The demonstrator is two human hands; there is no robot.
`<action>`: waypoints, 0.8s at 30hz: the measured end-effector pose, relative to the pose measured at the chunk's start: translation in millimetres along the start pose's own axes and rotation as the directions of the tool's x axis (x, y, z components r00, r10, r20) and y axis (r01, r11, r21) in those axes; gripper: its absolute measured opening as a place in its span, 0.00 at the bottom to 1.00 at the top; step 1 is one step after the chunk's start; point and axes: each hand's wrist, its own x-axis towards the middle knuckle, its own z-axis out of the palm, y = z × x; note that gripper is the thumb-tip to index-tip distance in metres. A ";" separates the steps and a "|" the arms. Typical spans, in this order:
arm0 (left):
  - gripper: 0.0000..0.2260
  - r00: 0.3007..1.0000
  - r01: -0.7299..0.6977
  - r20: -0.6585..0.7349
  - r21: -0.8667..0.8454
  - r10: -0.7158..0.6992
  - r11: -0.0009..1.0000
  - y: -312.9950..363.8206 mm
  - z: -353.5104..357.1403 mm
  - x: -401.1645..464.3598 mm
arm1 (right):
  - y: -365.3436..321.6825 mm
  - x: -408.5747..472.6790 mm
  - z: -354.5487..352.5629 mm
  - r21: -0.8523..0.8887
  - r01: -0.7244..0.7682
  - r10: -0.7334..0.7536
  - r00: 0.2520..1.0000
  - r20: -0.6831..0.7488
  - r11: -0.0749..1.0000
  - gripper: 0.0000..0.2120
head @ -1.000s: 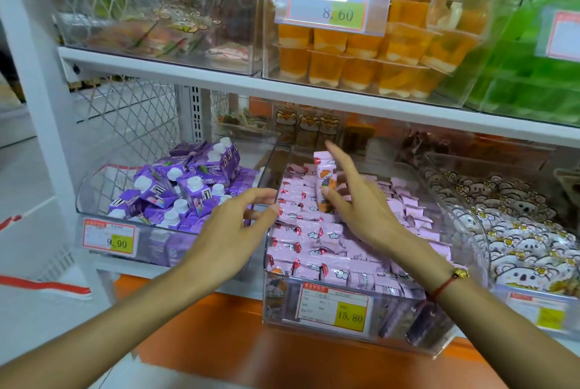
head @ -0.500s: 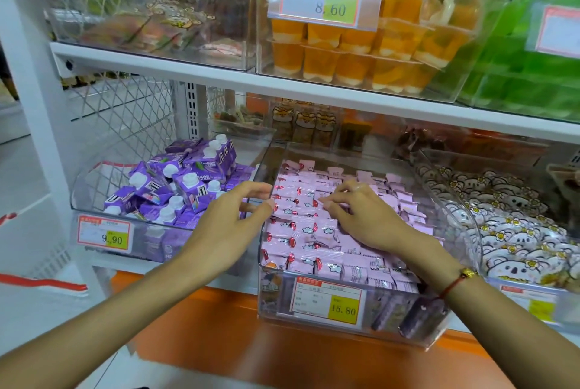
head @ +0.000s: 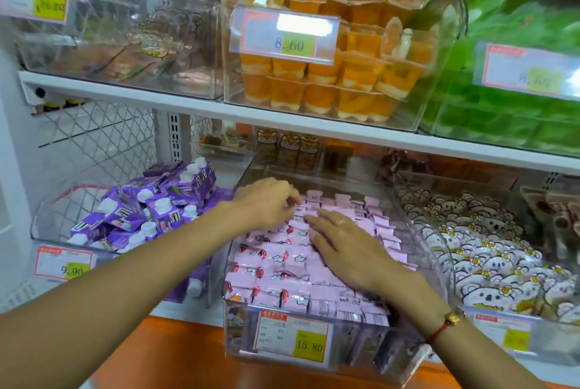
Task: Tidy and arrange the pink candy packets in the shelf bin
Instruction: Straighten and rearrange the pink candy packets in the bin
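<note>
A clear plastic bin point(head: 241, 335) on the lower shelf holds several rows of pink candy packets point(head: 282, 266), with a 15.80 price tag on its front. My left hand point(head: 266, 203) reaches over the bin's back left part, its fingers curved down onto the packets there. My right hand point(head: 342, 244) lies palm down with straight fingers on the packets in the bin's middle right. Neither hand lifts a packet. The packets under both hands are hidden.
A bin of purple cartons point(head: 150, 209) stands to the left, and a bin of white koala packets point(head: 489, 260) to the right. An upper shelf edge point(head: 282, 121) runs close above, carrying orange jelly cups point(head: 329, 87) and green packs point(head: 514, 99).
My left hand has moved from the bin's left rim into its back left part. My right hand has flattened and slid toward the front right over the packets. The camera has tilted up.
</note>
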 end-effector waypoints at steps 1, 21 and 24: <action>0.13 0.999 -0.003 0.051 0.032 0.001 0.999 -0.6 1.7 5.6 | 0.9 -0.6 2.0 -0.003 -0.009 0.010 0.999 0.033 1.000 0.22; 0.10 0.994 0.025 0.110 0.003 -0.025 1.000 -6.7 5.7 23.0 | 3.0 -8.3 -11.5 0.065 -0.006 0.003 0.999 0.049 0.998 0.23; 0.10 0.988 0.000 0.155 0.064 -0.010 0.998 -5.7 1.1 24.9 | 4.5 -11.7 -7.6 0.034 -0.013 0.010 0.995 0.096 0.999 0.25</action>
